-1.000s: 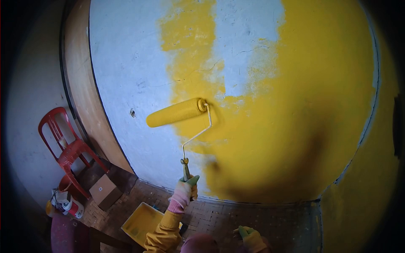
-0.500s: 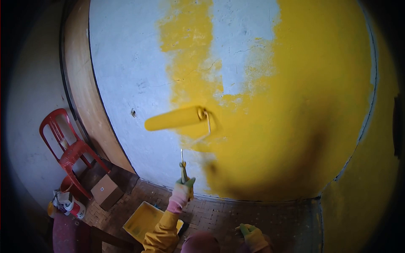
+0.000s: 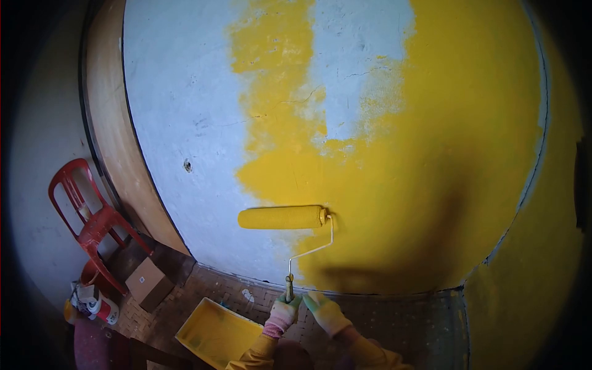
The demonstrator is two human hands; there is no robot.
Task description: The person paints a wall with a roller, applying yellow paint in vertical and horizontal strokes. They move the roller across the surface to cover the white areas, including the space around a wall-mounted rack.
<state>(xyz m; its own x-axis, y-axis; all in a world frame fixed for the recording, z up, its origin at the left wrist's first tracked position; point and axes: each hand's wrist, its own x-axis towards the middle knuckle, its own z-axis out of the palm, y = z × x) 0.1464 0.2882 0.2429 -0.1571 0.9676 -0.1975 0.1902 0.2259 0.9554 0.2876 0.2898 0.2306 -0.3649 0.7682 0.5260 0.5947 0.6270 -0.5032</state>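
Note:
My left hand (image 3: 283,313), in a pale glove with green fingers and a pink cuff, is closed round the handle of a paint roller (image 3: 280,217). The yellow sleeve of the roller lies level against the wall (image 3: 185,111), at the edge between yellow paint and bare pale blue. Its bent wire frame runs down to the handle. Just right of the handle is my gloved right hand (image 3: 325,313), fingers extended toward it; contact is hard to tell. Below on the left, a paint tray (image 3: 222,333) coated in yellow rests on the floor.
At the left stand a red plastic chair (image 3: 98,225), a cardboard box (image 3: 149,283) and a white-and-red paint bucket (image 3: 106,309). A maroon surface (image 3: 92,345) fills the lower left. The yellow wall meets another wall at a corner on the right.
The roller has moved down and to the right, with fresh yellow paint above it. My right hand has come up from the lower right to beside the handle.

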